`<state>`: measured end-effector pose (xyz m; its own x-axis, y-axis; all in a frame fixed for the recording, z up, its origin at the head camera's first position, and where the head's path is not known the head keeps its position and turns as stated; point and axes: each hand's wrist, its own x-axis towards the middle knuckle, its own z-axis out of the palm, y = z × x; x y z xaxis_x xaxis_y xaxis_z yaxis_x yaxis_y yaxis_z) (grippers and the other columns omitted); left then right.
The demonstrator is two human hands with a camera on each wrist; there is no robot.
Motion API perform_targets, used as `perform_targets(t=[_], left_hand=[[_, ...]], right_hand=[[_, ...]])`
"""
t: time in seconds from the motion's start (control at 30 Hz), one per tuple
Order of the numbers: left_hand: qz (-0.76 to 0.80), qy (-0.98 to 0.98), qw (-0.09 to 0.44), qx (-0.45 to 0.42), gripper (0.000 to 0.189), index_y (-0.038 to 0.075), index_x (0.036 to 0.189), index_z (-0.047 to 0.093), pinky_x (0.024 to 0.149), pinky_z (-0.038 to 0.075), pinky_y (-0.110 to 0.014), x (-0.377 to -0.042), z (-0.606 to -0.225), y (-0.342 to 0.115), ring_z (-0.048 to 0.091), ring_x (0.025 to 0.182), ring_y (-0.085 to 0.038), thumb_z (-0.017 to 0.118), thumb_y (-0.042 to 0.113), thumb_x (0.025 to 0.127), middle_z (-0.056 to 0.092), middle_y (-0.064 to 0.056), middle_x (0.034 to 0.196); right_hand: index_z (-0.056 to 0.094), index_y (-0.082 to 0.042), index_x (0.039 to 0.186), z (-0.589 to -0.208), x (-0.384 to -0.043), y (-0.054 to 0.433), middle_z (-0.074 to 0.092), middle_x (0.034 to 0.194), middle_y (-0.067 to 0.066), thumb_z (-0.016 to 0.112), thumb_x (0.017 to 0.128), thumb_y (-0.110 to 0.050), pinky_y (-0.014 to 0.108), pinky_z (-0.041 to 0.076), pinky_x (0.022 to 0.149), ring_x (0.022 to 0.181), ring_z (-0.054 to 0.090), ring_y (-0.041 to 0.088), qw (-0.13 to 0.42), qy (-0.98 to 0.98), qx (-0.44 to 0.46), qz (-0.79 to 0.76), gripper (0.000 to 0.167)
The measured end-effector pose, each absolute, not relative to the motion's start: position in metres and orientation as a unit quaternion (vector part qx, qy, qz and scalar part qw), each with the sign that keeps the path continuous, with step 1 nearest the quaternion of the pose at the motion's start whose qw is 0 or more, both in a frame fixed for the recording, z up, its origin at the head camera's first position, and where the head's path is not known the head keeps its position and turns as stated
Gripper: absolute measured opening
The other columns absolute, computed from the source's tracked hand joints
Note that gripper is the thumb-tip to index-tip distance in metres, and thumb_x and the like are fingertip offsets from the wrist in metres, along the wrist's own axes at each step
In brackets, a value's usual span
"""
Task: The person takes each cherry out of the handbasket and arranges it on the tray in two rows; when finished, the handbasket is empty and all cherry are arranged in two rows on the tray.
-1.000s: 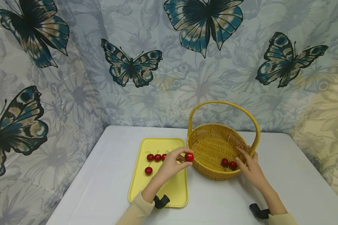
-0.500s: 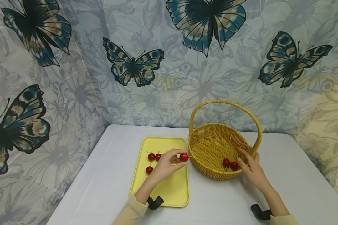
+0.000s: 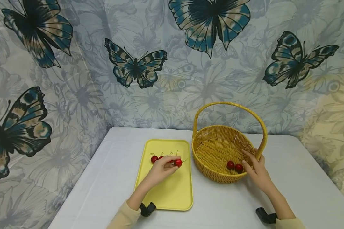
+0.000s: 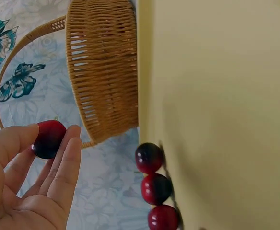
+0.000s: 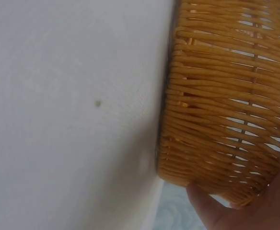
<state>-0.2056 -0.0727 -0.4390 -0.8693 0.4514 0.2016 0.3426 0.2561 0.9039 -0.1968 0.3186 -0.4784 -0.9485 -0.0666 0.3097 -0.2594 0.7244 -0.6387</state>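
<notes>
My left hand pinches a red cherry between thumb and fingertips, over the right part of the yellow tray. The left wrist view shows the held cherry between the fingers, apart from the row of cherries on the tray. From the head, the hand partly hides that row; the leftmost cherry shows beside it. My right hand holds the right rim of the wicker basket, near the foot of its handle. Two cherries lie inside, at the basket's near right side.
Tray and basket stand side by side on a white-covered table, the basket to the right. Its tall arched handle rises above the rim. A butterfly-print cloth hangs behind the table and along the left.
My left hand has moved left, from beside the basket's rim to over the tray, carrying the pinched cherry along. The right hand stays at the basket, and the two cherries inside lie as before.
</notes>
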Motion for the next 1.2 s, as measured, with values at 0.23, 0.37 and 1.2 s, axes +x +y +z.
perform_targets(t=[0.23,0.37,1.2], left_hand=[[0.553,0.799,0.068,0.226,0.036,0.012,0.125,0.058,0.070,0.053,-0.021,-0.213,-0.466,-0.089,0.066,0.094,-0.029,0.062,0.013,0.089,0.058,-0.008,0.123],[0.550,0.804,0.065,0.217,0.035,0.014,0.121,0.061,0.069,0.053,-0.022,-0.213,-0.469,-0.096,0.067,0.090,-0.025,0.066,0.016,0.086,0.059,-0.004,0.122],[0.486,0.850,-0.031,0.199,0.031,0.018,0.106,0.066,0.081,0.053,-0.043,-0.215,-0.467,-0.117,0.063,0.094,-0.019,0.075,0.013,0.077,0.063,0.001,0.104]], right_hand=[[0.033,-0.008,0.143,-0.479,-0.197,0.319,-0.005,0.149,0.027,0.042,0.098,-0.023,0.076,0.035,0.069,0.110,0.034,0.066,0.133,-0.917,0.091,0.364,0.048],[0.034,-0.006,0.142,-0.478,-0.197,0.318,-0.006,0.149,0.027,0.043,0.098,-0.022,0.078,0.033,0.070,0.112,0.030,0.066,0.132,-0.916,0.091,0.369,0.048],[0.034,-0.007,0.143,-0.477,-0.198,0.319,-0.009,0.151,0.024,0.043,0.098,-0.023,0.078,0.031,0.072,0.113,0.029,0.067,0.117,-0.916,0.088,0.374,0.048]])
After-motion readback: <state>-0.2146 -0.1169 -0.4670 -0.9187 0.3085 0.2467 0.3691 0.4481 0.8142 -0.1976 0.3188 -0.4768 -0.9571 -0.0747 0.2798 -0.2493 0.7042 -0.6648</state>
